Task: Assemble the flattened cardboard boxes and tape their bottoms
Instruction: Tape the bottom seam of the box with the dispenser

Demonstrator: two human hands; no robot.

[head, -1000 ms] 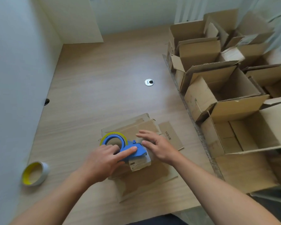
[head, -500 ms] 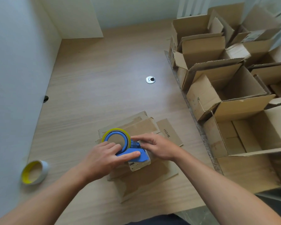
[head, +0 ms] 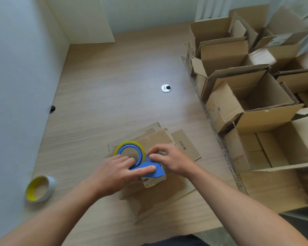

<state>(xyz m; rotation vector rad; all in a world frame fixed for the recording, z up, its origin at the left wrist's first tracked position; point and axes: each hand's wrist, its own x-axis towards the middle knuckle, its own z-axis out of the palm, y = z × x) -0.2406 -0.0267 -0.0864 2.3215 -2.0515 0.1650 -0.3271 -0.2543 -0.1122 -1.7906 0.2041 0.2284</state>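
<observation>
2 hands meet on the blue tape dispenser (head: pixel 154 172), which lies on the stack of flattened cardboard (head: pixel 158 197) at the near table edge. L hand (head: pixel 114 174) wraps the handle, index finger laid along the blue body. R hand (head: pixel 173 160), spread flat over dispenser & card 1 s ago, has now curled. Its thumb & fingertips (head: pixel 155 156) pinch at the dispenser mouth, prob. the loose tape end, though the tape itself is too thin to make out. Dispenser has also tipped, so its yellow-rimmed roll (head: pixel 130 143) faces up more. Judgement: tape is being readied, not yet laid, and no box under the hands is erected yet. Spare tape roll (head: pixel 40 189) sits well apart at L. Beyond, on the bare mid-table (head: pixel 114 82), is 1 metal grommet (head: pixel 166 88). At R, several erected boxes (head: pixel 267 144), flaps up, stand in a row toward the far wall.
</observation>
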